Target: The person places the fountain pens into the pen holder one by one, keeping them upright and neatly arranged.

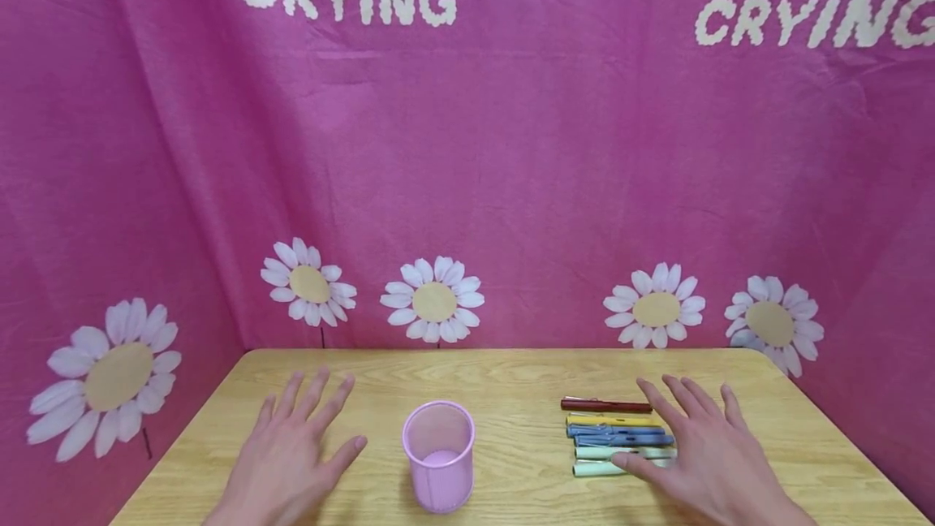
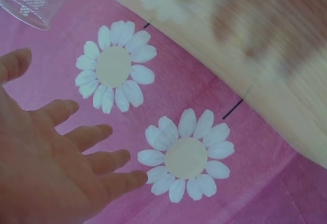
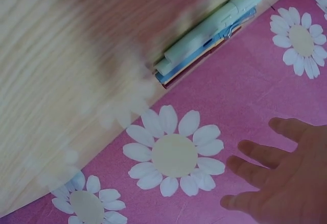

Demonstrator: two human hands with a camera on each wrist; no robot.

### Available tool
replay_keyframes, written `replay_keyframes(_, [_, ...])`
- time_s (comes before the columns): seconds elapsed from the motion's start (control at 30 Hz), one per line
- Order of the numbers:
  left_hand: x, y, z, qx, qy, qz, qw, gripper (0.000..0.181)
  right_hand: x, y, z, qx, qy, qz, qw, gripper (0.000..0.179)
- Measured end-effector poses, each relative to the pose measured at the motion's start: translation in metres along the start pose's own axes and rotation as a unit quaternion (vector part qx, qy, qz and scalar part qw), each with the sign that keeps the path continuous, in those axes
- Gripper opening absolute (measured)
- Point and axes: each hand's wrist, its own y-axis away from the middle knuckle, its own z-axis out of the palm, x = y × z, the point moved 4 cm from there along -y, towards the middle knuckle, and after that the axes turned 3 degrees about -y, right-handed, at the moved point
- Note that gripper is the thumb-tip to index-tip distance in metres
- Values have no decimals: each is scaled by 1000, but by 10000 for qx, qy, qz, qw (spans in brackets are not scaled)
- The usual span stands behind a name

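Observation:
A pink mesh pen cup [image 1: 442, 484] stands upright between the hands, with nothing inside it. My left hand [image 1: 286, 453], fingers spread and palm down, hovers to the left of the cup. Several capped pens with clips lie side by side to the right: a dark red pen [image 1: 606, 406] farthest back, then a yellow pen [image 1: 612, 421], two blue pens [image 1: 621, 437] and two light green pens [image 1: 595, 469] nearest. My right hand [image 1: 708, 451] is spread over their right ends, its thumb overlapping the green ones in the head view. Both hands hold nothing.
The wooden table [image 1: 511, 380] has rounded back corners. A magenta cloth [image 1: 540, 169] with white daisies and lettering hangs behind it and along both sides. In the right wrist view the green pens [image 3: 219, 22] hide most of the others.

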Motion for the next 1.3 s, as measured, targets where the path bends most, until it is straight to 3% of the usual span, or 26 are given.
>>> replay_keyframes(0.2, [8, 1, 1, -6, 457, 199, 9988, 82, -6, 6, 2, 116, -228, -207, 9995, 94])
replay_keyframes(0.43, [19, 4, 8, -169, 1098, 333, 9933, 97, -9, 9, 11, -579, -298, -124, 9978, 89])
replay_keyframes(0.63, [27, 1, 12, -235, 1651, 377, 9853, 100, -11, 12, 18, -548, -452, -233, 9972, 77])
replay_keyframes(0.77, [31, -2, 15, -328, 2017, 264, 9785, 101, -13, 9, 21, -831, -634, -149, 9944, 66])
replay_keyframes(0.93, [37, -7, 19, -432, 2640, 194, 9634, 101, -16, 4, 25, -1209, -918, 92, 9884, 59])
replay_keyframes(1.03, [39, -9, 22, -529, 2978, 144, 9530, 100, -16, 3, 27, -1198, -1074, -31, 9870, 52])
replay_keyframes(1.17, [41, -13, 27, -723, 3448, 130, 9358, 98, -13, 0, 33, -1535, -1401, 186, 9780, 42])
replay_keyframes(1.3, [43, -15, 31, -789, 3948, 386, 9146, 95, -10, -5, 37, -1736, -1696, 480, 9689, 37])
